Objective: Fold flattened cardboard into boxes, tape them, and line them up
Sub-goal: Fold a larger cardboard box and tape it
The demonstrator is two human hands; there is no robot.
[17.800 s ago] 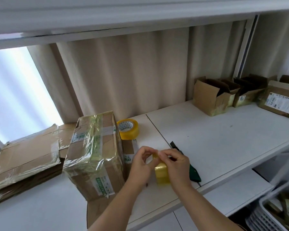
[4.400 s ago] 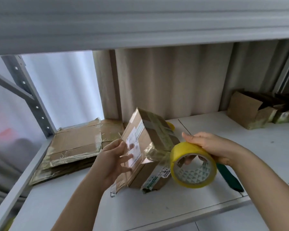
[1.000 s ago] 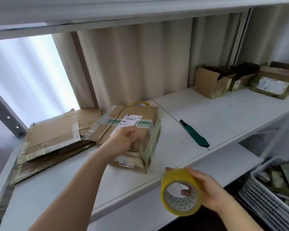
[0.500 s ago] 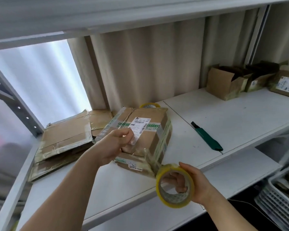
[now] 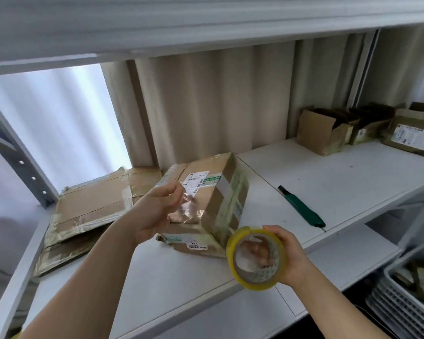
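Observation:
A folded brown cardboard box (image 5: 213, 192) with a white label lies on the white shelf (image 5: 328, 182). My left hand (image 5: 154, 211) hovers over its near top face and pinches the loose end of a clear tape strip (image 5: 189, 209). The strip runs toward the yellow tape roll (image 5: 255, 259), which my right hand (image 5: 289, 258) grips in front of the box's near right corner, fingers through the core. Flattened cardboard sheets (image 5: 91, 204) are stacked to the left of the box.
A green utility knife (image 5: 301, 206) lies on the shelf right of the box. Three assembled boxes (image 5: 323, 130) stand in a row at the far right back. A white plastic crate (image 5: 406, 289) sits lower right. An upper shelf (image 5: 206, 25) hangs overhead.
My left hand lifted off the box top and now pinches the tape end. My right hand brought the roll up closer to the box's near corner.

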